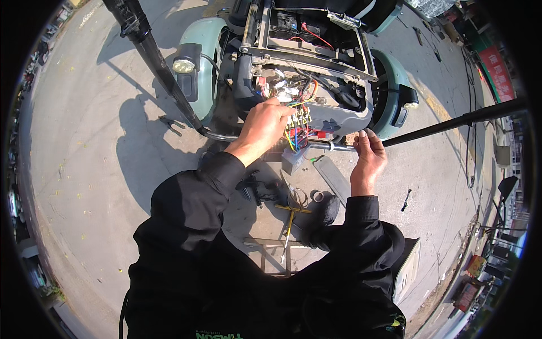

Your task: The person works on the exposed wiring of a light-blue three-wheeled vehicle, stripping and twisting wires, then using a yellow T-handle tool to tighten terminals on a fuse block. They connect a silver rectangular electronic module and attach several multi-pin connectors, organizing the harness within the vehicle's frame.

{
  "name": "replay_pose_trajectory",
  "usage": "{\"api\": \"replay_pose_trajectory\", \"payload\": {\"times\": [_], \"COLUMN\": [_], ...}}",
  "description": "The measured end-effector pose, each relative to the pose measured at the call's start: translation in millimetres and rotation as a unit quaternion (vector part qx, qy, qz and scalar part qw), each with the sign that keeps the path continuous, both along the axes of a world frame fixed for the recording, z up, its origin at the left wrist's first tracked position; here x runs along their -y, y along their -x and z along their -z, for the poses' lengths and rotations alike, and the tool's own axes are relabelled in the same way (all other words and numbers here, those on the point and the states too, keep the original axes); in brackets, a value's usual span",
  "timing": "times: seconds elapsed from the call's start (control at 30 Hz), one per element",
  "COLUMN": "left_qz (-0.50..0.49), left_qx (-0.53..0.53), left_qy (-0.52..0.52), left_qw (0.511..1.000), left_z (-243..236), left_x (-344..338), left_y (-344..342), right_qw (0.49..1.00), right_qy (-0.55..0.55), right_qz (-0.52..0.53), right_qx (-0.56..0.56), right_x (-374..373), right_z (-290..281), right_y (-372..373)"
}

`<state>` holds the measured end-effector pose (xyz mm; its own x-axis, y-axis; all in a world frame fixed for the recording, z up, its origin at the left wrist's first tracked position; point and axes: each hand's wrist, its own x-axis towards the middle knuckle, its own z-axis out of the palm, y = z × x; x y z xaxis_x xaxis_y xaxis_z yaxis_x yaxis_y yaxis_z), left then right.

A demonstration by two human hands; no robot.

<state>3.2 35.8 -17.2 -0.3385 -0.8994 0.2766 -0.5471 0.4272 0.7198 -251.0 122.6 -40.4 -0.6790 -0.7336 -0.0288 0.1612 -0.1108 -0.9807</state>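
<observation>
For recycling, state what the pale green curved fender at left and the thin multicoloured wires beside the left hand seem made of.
Pale green curved fender at left: plastic or painted metal; its smooth, soft sheen fits both. Thin multicoloured wires: likely plastic-coated, from their bright, even colours.

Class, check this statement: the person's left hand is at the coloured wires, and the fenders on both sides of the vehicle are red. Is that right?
Not quite: the head view shows pale green fenders, not red ones. The left hand is indeed at the coloured wires.
</observation>
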Motion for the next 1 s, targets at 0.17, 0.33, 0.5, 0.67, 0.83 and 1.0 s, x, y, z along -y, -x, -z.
{"api": "replay_pose_trajectory", "payload": {"times": [0.17, 0.33, 0.5, 0.67, 0.83, 1.0], "left_qz": [-0.007, -0.012, -0.018, -0.015, -0.011, -0.009], "left_qx": [0.033, -0.005, 0.023, 0.013, -0.005, -0.017], "left_qy": [-0.002, -0.006, 0.029, 0.023, 0.031, 0.041], "left_qw": [0.999, 1.0, 0.999, 1.0, 0.999, 0.999], "left_z": [-1, 2, 4, 5, 8, 7], "left_x": [0, -2, -1, 1, 0, 1], "left_y": [0, 1, 2, 1, 1, 2], "right_qw": [0.904, 0.9, 0.9, 0.83, 0.804, 0.782], "right_qy": [-0.057, -0.134, -0.115, -0.026, -0.065, -0.022], "right_qz": [-0.286, -0.281, -0.239, -0.207, -0.224, -0.21], "right_qx": [-0.313, -0.305, -0.345, -0.518, -0.547, -0.586], "right_x": [13, 27, 39, 38, 43, 45], "right_z": [-65, -54, -37, -32, -23, -17], "right_y": [-44, -78, -86, -91, -91, -91]}}
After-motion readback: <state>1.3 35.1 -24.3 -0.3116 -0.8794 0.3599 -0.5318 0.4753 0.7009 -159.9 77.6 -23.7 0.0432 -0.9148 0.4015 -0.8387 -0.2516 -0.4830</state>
